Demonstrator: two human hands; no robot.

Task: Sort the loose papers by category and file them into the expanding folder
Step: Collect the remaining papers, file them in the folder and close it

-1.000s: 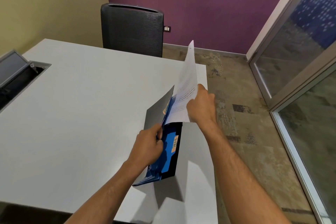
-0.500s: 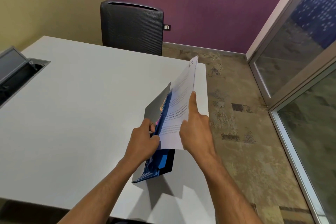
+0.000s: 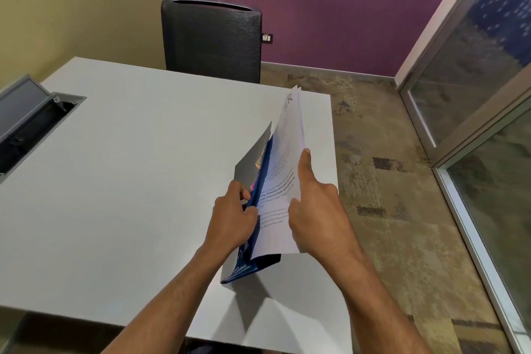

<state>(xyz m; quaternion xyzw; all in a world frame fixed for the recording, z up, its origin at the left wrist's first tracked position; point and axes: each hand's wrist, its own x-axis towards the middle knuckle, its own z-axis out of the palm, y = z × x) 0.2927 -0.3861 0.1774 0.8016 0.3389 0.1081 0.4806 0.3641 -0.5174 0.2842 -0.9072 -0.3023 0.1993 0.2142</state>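
Observation:
A blue expanding folder (image 3: 253,263) with a grey front flap (image 3: 253,156) stands on edge on the white table (image 3: 129,181), near its right side. My left hand (image 3: 232,217) grips the folder's dividers and holds a pocket apart. A printed white sheet (image 3: 283,164), with handwriting at its top corner, sits partly down in that pocket. My right hand (image 3: 319,210) holds the sheet along its right edge, index finger stretched up the paper. The folder's lower pockets are hidden behind the sheet and my hands.
A black mesh chair (image 3: 212,40) stands at the table's far edge. An open cable box with a raised grey lid (image 3: 26,121) is set into the table at the left. A glass partition (image 3: 474,112) runs along the right, past patterned floor.
The sheet has slid further down into the folder pocket. My right hand moved down with it, from gripping the sheet to guiding its edge. My left hand kept holding the dividers.

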